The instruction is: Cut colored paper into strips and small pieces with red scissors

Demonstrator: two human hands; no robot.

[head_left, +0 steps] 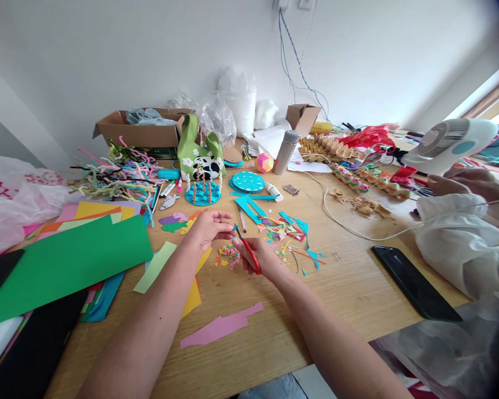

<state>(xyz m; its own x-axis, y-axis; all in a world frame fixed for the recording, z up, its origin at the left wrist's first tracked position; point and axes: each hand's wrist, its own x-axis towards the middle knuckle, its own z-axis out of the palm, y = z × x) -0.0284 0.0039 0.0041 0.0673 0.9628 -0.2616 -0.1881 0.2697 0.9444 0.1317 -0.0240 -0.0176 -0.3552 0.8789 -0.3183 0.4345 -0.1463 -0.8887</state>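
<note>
My right hand (261, 258) is closed round small red-handled scissors (249, 255), whose blades point up and left toward my left hand. My left hand (209, 226) hovers just above the wooden table (349, 288), its fingertips pinched on something too small to make out, right at the scissor tips. Directly under both hands lies a little heap of multicoloured paper snippets (228, 256). A yellow paper sheet (193, 293) lies under my left forearm, and a pink paper cut-out (220, 327) sits nearer to me.
Large green paper (62, 263) and stacked coloured sheets lie left, pipe cleaners (112, 174) behind. Teal paper discs (248, 182), scraps, a glue tube, a metal flask (286, 152), cardboard boxes stand farther back. A black phone (416, 282) lies right, beside another person's white sleeve (457, 238) and a fan.
</note>
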